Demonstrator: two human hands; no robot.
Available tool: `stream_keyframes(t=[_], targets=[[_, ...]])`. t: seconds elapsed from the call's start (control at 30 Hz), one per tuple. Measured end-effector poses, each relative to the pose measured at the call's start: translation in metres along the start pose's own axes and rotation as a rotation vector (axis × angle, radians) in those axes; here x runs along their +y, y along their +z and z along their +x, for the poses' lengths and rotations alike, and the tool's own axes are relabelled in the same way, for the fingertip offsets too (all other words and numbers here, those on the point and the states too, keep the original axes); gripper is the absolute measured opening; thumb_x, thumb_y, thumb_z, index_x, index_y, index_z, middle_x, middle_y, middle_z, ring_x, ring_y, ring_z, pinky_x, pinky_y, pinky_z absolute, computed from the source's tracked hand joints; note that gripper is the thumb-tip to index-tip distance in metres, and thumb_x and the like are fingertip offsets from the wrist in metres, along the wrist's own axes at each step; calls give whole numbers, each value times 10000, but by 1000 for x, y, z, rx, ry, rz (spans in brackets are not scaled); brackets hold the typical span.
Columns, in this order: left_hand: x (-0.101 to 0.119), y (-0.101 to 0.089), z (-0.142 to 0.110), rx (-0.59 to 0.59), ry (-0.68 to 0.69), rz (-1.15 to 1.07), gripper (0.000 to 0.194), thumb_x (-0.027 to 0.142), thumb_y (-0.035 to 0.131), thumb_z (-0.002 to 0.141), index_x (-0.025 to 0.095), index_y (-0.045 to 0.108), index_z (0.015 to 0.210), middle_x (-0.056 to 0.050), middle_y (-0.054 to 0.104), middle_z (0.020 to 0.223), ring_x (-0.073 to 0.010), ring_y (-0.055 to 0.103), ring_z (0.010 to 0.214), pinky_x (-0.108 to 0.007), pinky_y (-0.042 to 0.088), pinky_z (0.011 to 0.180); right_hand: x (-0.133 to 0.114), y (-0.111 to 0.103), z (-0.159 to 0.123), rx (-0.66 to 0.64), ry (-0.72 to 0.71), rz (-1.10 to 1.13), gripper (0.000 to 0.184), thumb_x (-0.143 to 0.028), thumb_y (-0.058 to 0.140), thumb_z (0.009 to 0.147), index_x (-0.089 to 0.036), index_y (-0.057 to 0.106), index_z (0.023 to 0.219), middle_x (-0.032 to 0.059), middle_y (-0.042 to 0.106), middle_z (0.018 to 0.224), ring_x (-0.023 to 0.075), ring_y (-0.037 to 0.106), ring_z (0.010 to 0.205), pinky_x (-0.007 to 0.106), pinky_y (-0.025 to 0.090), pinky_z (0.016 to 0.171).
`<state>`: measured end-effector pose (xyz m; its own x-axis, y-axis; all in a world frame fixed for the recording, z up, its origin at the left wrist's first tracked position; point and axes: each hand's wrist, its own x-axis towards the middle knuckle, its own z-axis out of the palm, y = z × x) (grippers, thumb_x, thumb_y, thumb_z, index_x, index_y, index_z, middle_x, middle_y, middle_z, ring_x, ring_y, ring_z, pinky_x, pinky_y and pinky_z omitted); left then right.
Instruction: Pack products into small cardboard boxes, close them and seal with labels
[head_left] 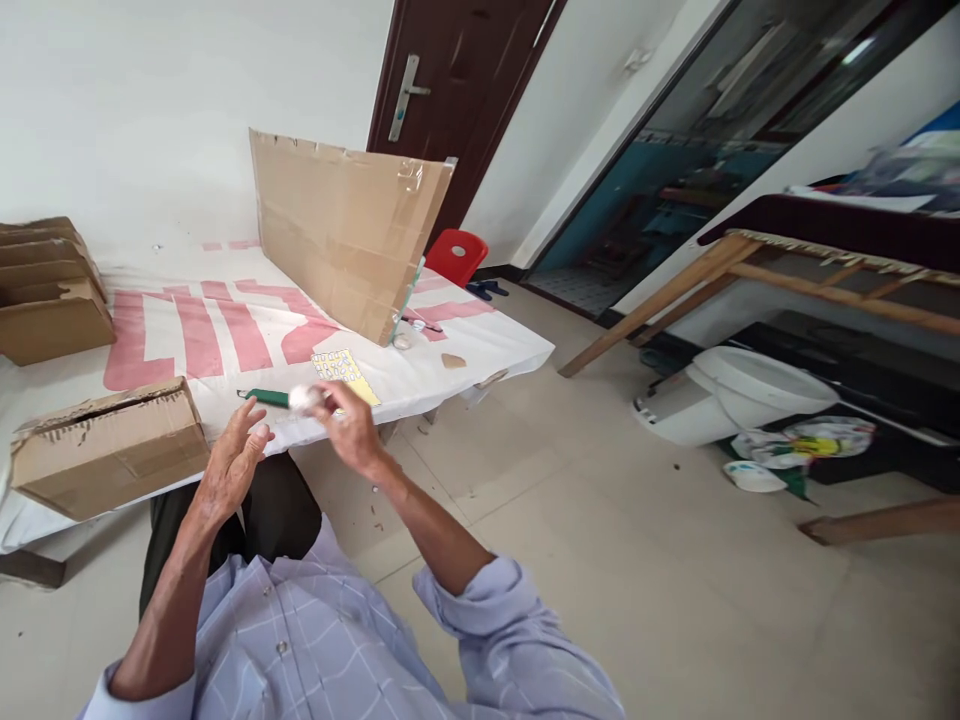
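Observation:
My right hand (pixel 349 430) is closed on a small whitish, roundish object (pixel 304 399), held above the near edge of the table. Blur hides its exact kind. To the left, my left hand (pixel 234 465) is raised with fingers apart and nothing in it. Just beyond both hands, a green utility knife (pixel 266 398) lies on the white cloth. A yellow sheet with rows of pale marks or pieces (pixel 360 383) lies behind my right hand, which partly covers it.
A closed cardboard box (pixel 124 462) sits beside my left hand, with open cardboard boxes (pixel 52 325) behind. One large cardboard panel (pixel 345 230) stands upright on the table (pixel 517 350). A red chair (pixel 456 256) is behind it. At right are a wooden-legged table (pixel 652 295) and white bucket (pixel 720 395).

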<state>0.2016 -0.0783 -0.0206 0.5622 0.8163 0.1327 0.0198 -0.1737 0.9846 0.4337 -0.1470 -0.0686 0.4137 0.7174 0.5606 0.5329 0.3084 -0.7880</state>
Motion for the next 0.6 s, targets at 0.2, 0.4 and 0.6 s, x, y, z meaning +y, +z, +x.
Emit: stream_keyframes(t=[0.2, 0.4, 0.6], targets=[[-5, -12, -13, -170, 3, -1, 613, 689, 867, 888, 277, 841, 1341, -180, 847, 1333, -342, 855, 991, -427, 683, 839, 105, -80, 73, 284, 379, -334, 530, -483, 668, 910, -128, 774, 1290, 179, 743, 1312, 230, 644, 939, 376, 580, 902], [-2, -19, -23, -256, -32, 92, 492, 626, 859, 918, 290, 883, 1276, -152, 869, 1279, -345, 850, 1061, -452, 659, 972, 165, -108, 114, 305, 551, -520, 469, -447, 613, 914, -102, 794, 1173, 187, 747, 1199, 293, 600, 1135, 378, 499, 1030], [-3, -30, -28, -212, -72, 109, 460, 582, 887, 891, 306, 894, 1260, -148, 880, 1221, -356, 844, 1052, -459, 661, 947, 193, -114, 126, 262, 634, -575, 402, -438, 583, 966, -128, 781, 1129, 197, 758, 1131, 322, 606, 1130, 392, 492, 1010]])
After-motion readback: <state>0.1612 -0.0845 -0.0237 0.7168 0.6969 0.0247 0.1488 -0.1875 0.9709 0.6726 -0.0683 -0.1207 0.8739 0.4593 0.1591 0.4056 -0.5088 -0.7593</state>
